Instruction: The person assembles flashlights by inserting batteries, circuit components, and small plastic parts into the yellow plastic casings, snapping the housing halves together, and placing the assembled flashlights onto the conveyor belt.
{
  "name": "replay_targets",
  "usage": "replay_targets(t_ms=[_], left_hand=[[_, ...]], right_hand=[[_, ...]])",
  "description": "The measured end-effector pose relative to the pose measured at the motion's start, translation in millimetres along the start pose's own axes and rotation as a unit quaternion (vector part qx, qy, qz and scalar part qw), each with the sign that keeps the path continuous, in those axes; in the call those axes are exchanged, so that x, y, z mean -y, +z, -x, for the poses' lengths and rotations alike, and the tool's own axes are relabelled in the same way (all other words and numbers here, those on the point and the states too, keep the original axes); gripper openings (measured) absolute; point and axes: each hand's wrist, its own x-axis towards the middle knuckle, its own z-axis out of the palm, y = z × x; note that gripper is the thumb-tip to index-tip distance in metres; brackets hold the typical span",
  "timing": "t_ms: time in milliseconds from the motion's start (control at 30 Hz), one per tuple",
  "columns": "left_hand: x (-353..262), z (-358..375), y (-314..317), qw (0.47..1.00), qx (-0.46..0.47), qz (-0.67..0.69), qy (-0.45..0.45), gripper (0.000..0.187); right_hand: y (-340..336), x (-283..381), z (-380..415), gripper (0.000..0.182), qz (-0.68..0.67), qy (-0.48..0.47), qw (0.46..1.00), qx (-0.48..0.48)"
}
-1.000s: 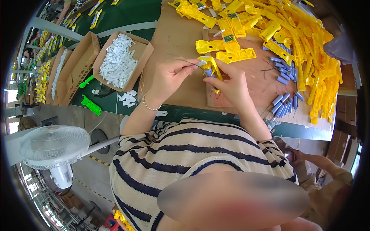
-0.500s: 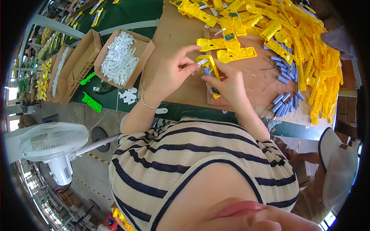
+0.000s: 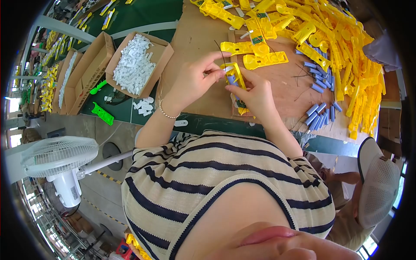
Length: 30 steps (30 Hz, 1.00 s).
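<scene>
My right hand (image 3: 256,93) grips a yellow plastic housing (image 3: 236,73) between thumb and fingers. Inside the housing sits a blue cylinder (image 3: 232,79), with a green circuit board (image 3: 240,104) at its lower end. Against the upper left of the housing my left hand (image 3: 203,77) is closed in a pinch, thumb and fingers at a thin dark wire (image 3: 222,54) that sticks up. A small white piece (image 3: 228,68) shows at the housing's top, beside my left fingertips. Just beyond lie more yellow housings (image 3: 265,60), some with green boards (image 3: 258,40).
A large heap of yellow housings (image 3: 346,65) covers the right side, beside blue cylinders (image 3: 318,117) with wires. White parts fill a cardboard box (image 3: 164,56) at left, near green pieces (image 3: 103,114). A fan (image 3: 60,160) stands lower left; a person in a cap (image 3: 379,186) is at right.
A dark wire now stands up at my left fingertips. The white piece that was between those fingers now shows at the housing's top. My right hand still holds the housing, nearly unmoved.
</scene>
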Motion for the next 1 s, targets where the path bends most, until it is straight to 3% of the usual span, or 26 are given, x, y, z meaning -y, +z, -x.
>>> replay_targets(t_ms=[200, 500, 533, 600, 700, 833, 933, 1000], left_hand=[[12, 2, 0, 0.997, 0.010, 0.074, -0.031, 0.040], [9, -3, -2, 0.996, 0.024, 0.060, -0.061, 0.043], [7, -5, -5, 0.997, 0.033, 0.011, -0.071, 0.042], [3, -11, -14, 0.991, 0.051, -0.085, -0.092, 0.040], [19, -16, -13, 0.990, 0.117, -0.063, -0.038, 0.034], [36, -23, -18, 0.962, 0.254, 0.071, -0.067, 0.025], [50, -30, -27, 0.934, 0.335, 0.058, -0.107, 0.020], [56, -36, -42, 0.945, 0.295, 0.063, -0.121, 0.022]], right_hand=[[0, -4, 0, 0.050, -0.008, -0.002, 1.000, 0.003], [-8, -1, -2, 0.052, -0.034, -0.017, 0.997, 0.073], [-9, -2, -3, 0.052, -0.045, -0.023, 0.995, 0.084], [-10, 1, -1, 0.050, -0.095, 0.011, 0.991, 0.090], [-8, -8, -2, 0.040, -0.172, 0.072, 0.975, 0.124], [-10, -9, -2, 0.035, -0.262, 0.133, 0.931, 0.214], [-8, -22, -6, 0.039, -0.327, 0.149, 0.897, 0.259], [-7, -45, -8, 0.044, -0.434, 0.115, 0.864, 0.226]])
